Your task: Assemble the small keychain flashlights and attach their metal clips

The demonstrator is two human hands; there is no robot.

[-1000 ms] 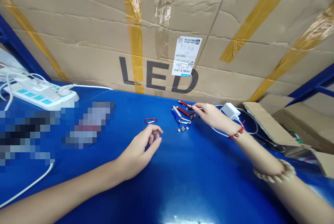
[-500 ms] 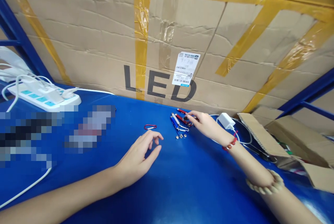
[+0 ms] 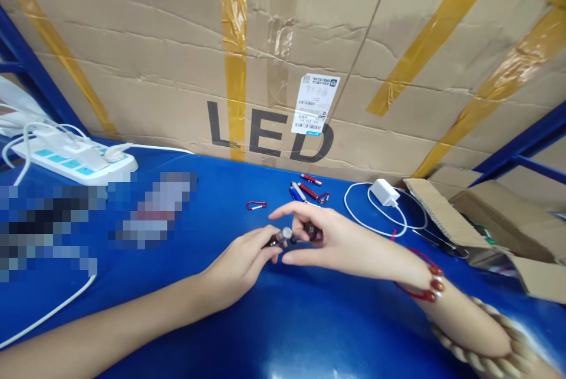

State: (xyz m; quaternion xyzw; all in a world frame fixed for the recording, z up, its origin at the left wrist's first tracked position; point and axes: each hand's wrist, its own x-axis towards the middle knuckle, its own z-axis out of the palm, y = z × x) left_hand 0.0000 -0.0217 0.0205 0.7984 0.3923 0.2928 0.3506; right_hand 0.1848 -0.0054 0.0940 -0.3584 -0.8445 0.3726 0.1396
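Observation:
My left hand (image 3: pixel 241 264) pinches a small black keychain flashlight (image 3: pixel 276 238), its round silver end pointing right. Close beside it, my right hand (image 3: pixel 342 243) curls its lower fingers around a dark, short cylindrical piece (image 3: pixel 312 231); its index finger and thumb are stretched out. The fingers hide much of both pieces. Beyond the hands lie red flashlights (image 3: pixel 308 191), one with a red carabiner clip (image 3: pixel 324 197). Next to these are a blue flashlight (image 3: pixel 295 193) and a silver one, partly behind my right hand. A loose red carabiner (image 3: pixel 256 206) rests farther left.
A large taped cardboard box (image 3: pixel 168 72) marked LED walls off the back of the blue table (image 3: pixel 283 326). At left stand a white power strip (image 3: pixel 79 161) and blurred-out items. To the right are a white charger (image 3: pixel 384 193) with cable and an open carton (image 3: pixel 499 231).
My right hand has come back from the flashlights toward my left hand, carrying a dark piece. My left hand, earlier open, now holds a black flashlight. The view has shifted slightly.

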